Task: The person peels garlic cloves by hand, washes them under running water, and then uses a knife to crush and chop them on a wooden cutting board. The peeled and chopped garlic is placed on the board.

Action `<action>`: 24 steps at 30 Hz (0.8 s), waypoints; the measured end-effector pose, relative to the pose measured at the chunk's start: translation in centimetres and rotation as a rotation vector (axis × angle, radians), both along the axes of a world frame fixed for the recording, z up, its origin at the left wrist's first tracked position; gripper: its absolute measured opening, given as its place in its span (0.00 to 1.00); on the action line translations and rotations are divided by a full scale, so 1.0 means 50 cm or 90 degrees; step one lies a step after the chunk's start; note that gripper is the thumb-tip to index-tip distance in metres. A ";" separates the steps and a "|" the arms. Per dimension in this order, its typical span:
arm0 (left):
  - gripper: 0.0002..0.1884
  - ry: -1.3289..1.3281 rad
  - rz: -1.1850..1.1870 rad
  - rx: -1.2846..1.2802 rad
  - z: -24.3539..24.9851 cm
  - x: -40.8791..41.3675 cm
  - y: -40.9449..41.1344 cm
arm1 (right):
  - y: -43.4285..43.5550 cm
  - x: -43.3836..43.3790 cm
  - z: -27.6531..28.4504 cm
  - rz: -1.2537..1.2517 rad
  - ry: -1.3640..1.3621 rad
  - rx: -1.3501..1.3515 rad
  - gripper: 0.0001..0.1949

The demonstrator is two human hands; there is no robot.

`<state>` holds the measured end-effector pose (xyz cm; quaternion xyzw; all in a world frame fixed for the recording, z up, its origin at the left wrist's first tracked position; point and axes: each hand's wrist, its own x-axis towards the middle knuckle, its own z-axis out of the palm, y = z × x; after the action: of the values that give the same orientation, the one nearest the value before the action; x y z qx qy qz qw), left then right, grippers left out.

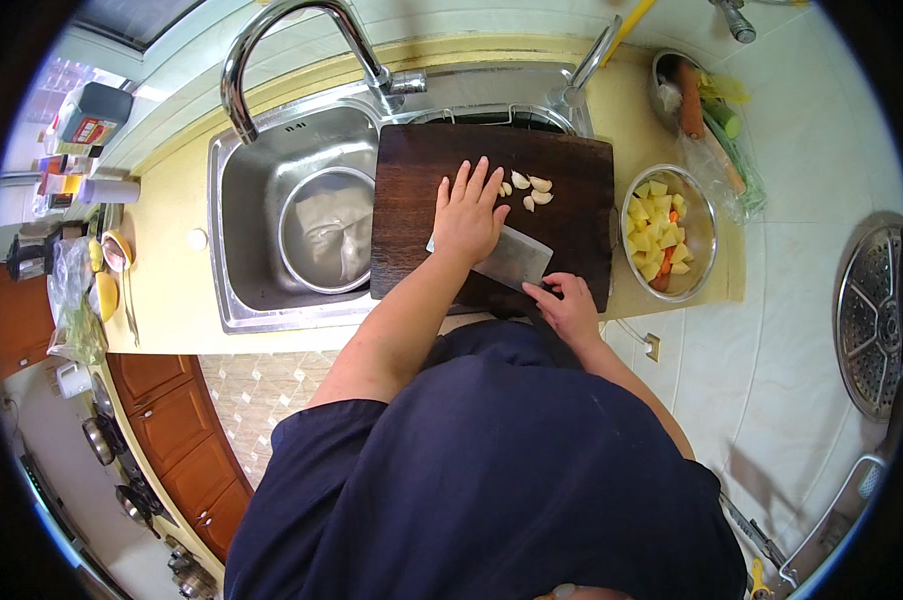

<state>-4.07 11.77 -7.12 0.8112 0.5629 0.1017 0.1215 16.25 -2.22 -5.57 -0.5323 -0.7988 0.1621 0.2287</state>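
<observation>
A dark wooden cutting board (414, 150) lies over the right part of the sink. On it rests a cleaver (517, 257), its broad blade slanting between my hands. My left hand (468, 217) is spread palm down over the blade's far left part, fingers apart. With my right hand (570, 304) I hold the cleaver near its handle, which is mostly hidden by the hand. Several garlic cloves (540, 184) lie just right of my left fingertips, some partly beside the fingers. A steel bowl (710, 255) of cut potato (650, 217) and carrot (669, 259) stands right of the board.
Left of the board, a round steel basin (286, 255) with cloudy liquid sits in the sink (252, 292) under a chrome faucet (234, 75). At the back right are a bowl and bag with a carrot (691, 105) and green vegetables (720, 116). Bottles (95, 120) stand far left.
</observation>
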 end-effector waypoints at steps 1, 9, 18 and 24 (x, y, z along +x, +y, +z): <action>0.31 0.001 0.002 -0.005 0.001 0.001 -0.001 | 0.000 0.002 -0.002 0.000 0.006 0.000 0.27; 0.32 0.022 0.025 -0.025 0.010 0.010 0.000 | 0.007 0.005 -0.005 0.005 0.012 0.014 0.25; 0.25 -0.556 0.123 0.138 0.027 -0.092 0.066 | -0.008 0.003 -0.007 -0.043 0.073 0.081 0.23; 0.11 -0.427 0.201 0.001 0.002 -0.170 -0.008 | 0.004 -0.008 -0.001 -0.302 0.149 0.057 0.20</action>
<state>-12.56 11.39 -7.04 0.6360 0.6098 0.3800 0.2814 15.87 -2.02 -5.62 -0.6718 -0.6261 0.1289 0.3742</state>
